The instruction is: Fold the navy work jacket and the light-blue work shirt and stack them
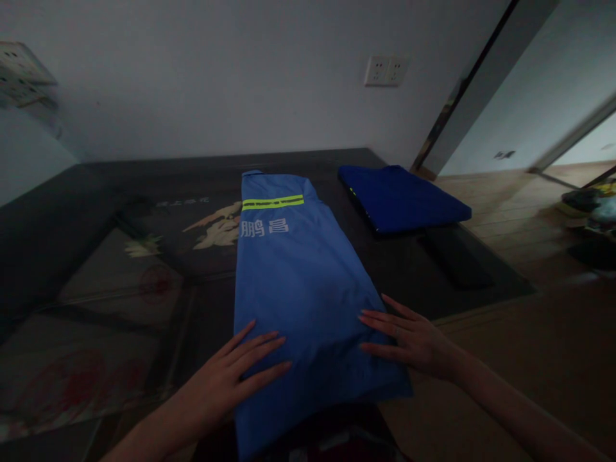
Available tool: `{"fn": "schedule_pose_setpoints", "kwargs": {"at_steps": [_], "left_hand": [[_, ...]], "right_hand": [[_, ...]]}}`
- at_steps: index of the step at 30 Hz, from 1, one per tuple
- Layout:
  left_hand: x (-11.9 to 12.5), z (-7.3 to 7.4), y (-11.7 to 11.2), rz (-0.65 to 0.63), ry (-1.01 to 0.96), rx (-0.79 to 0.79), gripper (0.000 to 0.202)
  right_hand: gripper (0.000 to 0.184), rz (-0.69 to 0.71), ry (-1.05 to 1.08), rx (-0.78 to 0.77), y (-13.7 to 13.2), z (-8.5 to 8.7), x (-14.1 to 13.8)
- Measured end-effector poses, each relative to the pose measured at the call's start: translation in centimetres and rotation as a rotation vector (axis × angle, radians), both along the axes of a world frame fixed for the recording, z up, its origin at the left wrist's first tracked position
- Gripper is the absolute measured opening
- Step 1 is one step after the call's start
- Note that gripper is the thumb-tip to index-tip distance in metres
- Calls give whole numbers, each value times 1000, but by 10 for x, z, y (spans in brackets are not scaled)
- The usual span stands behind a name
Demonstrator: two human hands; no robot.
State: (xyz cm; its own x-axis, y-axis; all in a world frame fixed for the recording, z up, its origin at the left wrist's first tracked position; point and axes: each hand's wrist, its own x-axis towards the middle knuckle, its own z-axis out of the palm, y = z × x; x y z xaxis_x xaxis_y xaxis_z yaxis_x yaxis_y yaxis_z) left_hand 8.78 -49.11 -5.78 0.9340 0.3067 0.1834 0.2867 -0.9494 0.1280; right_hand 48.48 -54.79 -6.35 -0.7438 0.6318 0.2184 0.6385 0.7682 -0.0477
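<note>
A blue work garment (298, 282) lies folded into a long strip on a dark glass-topped table (120, 295). It carries a yellow-green reflective band and white characters near its far end. My left hand (240, 372) rests flat on its near left edge, fingers spread. On the near right edge lies my right hand (414, 340), also flat with the fingers stretched out. Neither hand grips the cloth.
A darker blue folded garment (404, 199) sits at the table's far right corner. The table top shows a painted picture under the glass. A wall socket (384, 70) is on the white wall behind. Wooden floor (524, 333) and a doorway lie to the right.
</note>
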Motion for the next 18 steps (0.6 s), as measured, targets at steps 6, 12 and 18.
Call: {"fn": "schedule_pose_setpoints", "kwargs": {"at_steps": [6, 12, 18], "left_hand": [[-14, -1, 4, -43, -206, -189, 42], [-24, 8, 5, 154, -337, -420, 37], [-35, 17, -4, 360, -300, -600, 36]], "right_hand": [[46, 21, 213, -46, 2, 2, 4], [36, -19, 504, -188, 4, 19, -3], [32, -85, 648, -287, -3, 46, -7]]}}
